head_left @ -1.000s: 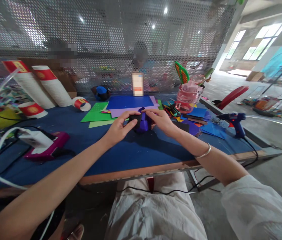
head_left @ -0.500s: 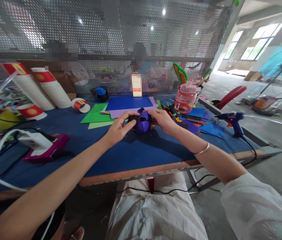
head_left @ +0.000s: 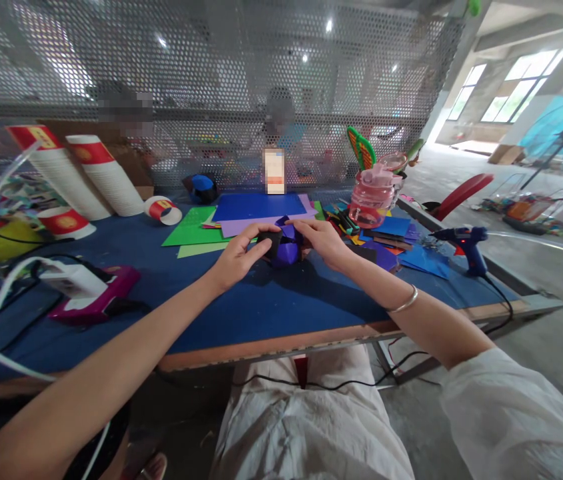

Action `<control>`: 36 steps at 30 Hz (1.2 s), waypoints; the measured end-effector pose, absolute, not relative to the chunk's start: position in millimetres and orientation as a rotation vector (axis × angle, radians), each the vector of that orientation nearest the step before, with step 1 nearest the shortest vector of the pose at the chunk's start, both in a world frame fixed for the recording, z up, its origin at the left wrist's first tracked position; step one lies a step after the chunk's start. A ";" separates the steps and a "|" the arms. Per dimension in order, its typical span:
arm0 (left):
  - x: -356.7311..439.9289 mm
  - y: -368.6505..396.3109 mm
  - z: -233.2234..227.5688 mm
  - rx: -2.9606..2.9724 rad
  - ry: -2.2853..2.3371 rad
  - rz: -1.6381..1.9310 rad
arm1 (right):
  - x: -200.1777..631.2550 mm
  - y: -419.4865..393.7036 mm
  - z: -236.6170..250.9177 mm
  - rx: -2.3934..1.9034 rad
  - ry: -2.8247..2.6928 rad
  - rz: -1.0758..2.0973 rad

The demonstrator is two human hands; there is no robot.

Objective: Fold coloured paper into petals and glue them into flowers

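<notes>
A small purple and black craft piece (head_left: 287,253), apparently of folded sheet, sits low over the blue tabletop between my hands. My left hand (head_left: 244,253) pinches its black left side between thumb and fingers. On the other side, my right hand (head_left: 321,239) has its fingers closed on the piece's upper right edge, near a small dark purple flap (head_left: 282,221). The fingertips partly cover the piece, so its full shape is hidden. Just behind it lie stacked coloured sheets, with a blue sheet (head_left: 261,207) on top and a green one (head_left: 192,227) to the left.
A glue gun (head_left: 468,245) with a red light stands at the right edge. A pink bottle (head_left: 372,199) and coloured scraps are at right. Paper cup stacks (head_left: 106,177), a loose cup (head_left: 162,211) and a magenta power strip (head_left: 96,297) occupy the left. A perforated metal screen (head_left: 241,73) rises behind.
Both hands keep their hold on the craft piece and have barely moved. The view has shifted very slightly.
</notes>
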State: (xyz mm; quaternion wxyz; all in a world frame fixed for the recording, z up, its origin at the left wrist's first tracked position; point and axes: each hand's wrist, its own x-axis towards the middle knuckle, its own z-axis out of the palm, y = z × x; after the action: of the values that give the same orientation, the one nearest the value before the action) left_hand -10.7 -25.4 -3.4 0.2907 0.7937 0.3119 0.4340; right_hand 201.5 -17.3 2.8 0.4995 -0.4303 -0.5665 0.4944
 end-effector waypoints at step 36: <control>-2.2 -26.1 0.2 1.499 0.932 1.162 | 186.8 -57.5 0.9 -1.260 -1.915 0.361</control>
State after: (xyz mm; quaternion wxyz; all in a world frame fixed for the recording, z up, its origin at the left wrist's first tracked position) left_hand -2.2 -26.1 0.2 0.4918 0.6176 0.3838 0.4789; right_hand 186.8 -57.5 0.9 0.3989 -0.4980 -0.7567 0.1425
